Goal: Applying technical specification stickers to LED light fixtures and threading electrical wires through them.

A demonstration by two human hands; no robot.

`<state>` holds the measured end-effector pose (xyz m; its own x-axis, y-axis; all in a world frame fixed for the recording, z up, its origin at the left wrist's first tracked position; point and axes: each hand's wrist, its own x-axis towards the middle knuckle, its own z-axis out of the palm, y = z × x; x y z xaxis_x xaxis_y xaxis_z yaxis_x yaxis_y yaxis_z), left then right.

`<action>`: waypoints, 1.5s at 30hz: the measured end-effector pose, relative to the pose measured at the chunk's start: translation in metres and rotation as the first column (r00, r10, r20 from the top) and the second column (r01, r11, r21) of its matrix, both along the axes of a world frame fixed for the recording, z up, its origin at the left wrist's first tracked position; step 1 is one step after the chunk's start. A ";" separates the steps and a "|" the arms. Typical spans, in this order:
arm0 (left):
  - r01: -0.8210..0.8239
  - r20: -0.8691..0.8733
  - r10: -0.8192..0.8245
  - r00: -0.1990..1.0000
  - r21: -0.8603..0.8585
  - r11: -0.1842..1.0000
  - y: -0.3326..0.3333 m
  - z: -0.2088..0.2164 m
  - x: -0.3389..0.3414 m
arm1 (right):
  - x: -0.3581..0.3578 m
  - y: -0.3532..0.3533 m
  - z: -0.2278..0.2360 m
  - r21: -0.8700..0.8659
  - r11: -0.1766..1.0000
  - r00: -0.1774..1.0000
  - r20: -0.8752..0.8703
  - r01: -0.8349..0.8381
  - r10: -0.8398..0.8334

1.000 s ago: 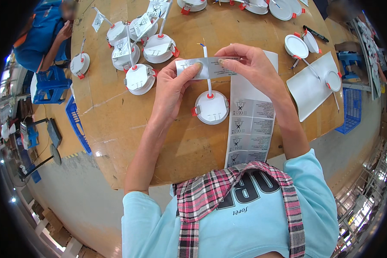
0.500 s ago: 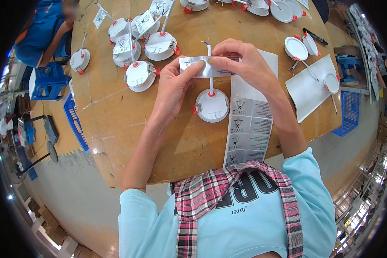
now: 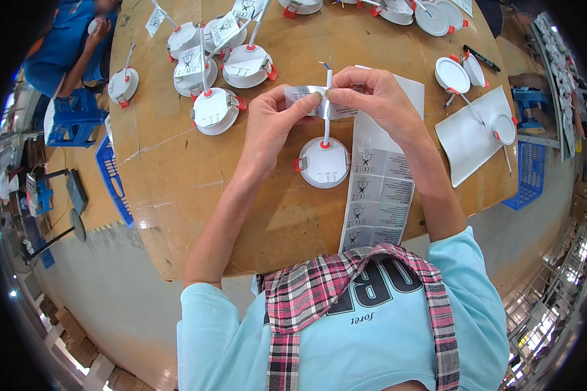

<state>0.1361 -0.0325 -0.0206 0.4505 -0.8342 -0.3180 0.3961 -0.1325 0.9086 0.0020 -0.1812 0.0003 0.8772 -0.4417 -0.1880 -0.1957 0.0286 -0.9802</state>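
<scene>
A silver printed label is wrapped round the white cable of a round white downlight. My left hand pinches the label just left of the cable. From the other side, my right hand grips it at the cable, thumbs nearly meeting. The downlight lies back side up on the table, with red-tipped spring clips at its sides and bare wire ends at the cable's top. Beneath my right forearm lies a sheet of silver labels, partly peeled to white backing.
Several labelled downlights stand at the far left of the brown table. More lie along the far edge. At right are unlabelled downlights, a white sheet and a black marker. A co-worker sits at far left.
The label, flat and stretched across the cable before, is now folded around it and crumpled at the middle. My fingertips have come closer together at the cable.
</scene>
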 end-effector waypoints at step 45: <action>0.650 -0.189 -0.726 0.661 -0.341 0.680 -0.066 -0.032 0.042 | -0.008 0.003 0.023 -0.377 0.918 0.942 0.247 -0.123 0.227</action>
